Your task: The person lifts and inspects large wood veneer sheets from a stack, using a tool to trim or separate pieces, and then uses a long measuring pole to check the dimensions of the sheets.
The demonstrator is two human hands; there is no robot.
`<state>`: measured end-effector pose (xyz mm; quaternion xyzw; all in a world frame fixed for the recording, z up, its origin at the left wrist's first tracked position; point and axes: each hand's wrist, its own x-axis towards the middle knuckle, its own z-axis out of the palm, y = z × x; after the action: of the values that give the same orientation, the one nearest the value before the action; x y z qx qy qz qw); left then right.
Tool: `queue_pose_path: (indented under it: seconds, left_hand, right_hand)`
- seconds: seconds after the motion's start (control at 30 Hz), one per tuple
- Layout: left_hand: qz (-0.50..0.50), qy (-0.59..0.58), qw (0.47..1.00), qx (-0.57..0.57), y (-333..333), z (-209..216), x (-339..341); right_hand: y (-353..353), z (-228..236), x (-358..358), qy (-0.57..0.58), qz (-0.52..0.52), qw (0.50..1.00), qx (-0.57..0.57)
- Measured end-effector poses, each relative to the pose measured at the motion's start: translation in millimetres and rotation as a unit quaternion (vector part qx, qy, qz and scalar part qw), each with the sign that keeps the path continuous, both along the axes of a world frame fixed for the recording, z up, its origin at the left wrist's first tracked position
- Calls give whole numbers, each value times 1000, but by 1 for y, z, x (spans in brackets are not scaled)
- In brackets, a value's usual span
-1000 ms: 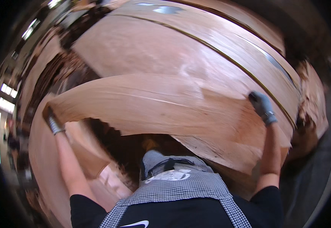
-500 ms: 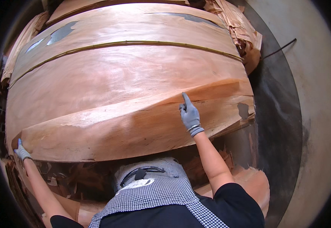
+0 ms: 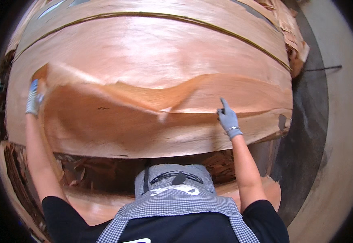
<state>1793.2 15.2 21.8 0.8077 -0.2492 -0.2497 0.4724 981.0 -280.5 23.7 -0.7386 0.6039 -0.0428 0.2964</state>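
Note:
A large, thin reddish-brown wood veneer sheet (image 3: pixel 144 135) lies on a wide stack, its left part lifted into a wavy fold. My left hand (image 3: pixel 34 99), in a grey glove, grips the raised left end of that sheet; the fingers look smeared by motion. Farther right, my gloved right hand (image 3: pixel 228 118) rests at the fold line of the sheet, index finger stretched out and the other fingers partly curled. Beneath the fold spreads the smooth veneer top of the stack (image 3: pixel 152 52).
A thin brownish strip (image 3: pixel 144 14) crosses the stack from side to side. Ragged veneer bundles (image 3: pixel 294 38) stand at the far right. A dark rod (image 3: pixel 324 69) juts over the grey floor (image 3: pixel 346 121). Veneer scraps (image 3: pixel 91 172) lie below the near edge.
My left hand has risen away from me with the sheet's left end, folding it upward. My right hand sits farther right in the picture; the view itself has also shifted.

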Motion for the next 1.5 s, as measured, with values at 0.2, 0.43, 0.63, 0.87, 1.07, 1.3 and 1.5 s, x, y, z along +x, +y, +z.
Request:
queue_pose_path:
  seconds: [0.2,0.43,0.63,0.87,1.07,1.3,1.5]
  left_hand:
    - [-70,-449,890,36,-50,19,-247]
    - [-372,-557,725,161,-122,12,-308]
    - [-397,-448,767,232,-175,-27,-293]
    - [-371,-527,737,203,-165,7,-281]
    - [-404,-423,794,166,-169,14,-309]
    - [-340,-510,771,168,-197,-5,-320]
    - [-266,-622,723,138,-95,4,-263]
  right_hand:
    - [39,-10,5,-42,-50,995,72]
    - [51,-29,14,-179,-173,961,119]
    - [21,11,14,-193,-231,951,66]
    - [7,56,12,-324,-244,914,-30]
    - [2,62,20,-389,-281,877,-18]
    - [-4,74,14,-421,-282,861,-48]
    - [56,33,21,-413,-292,832,225]
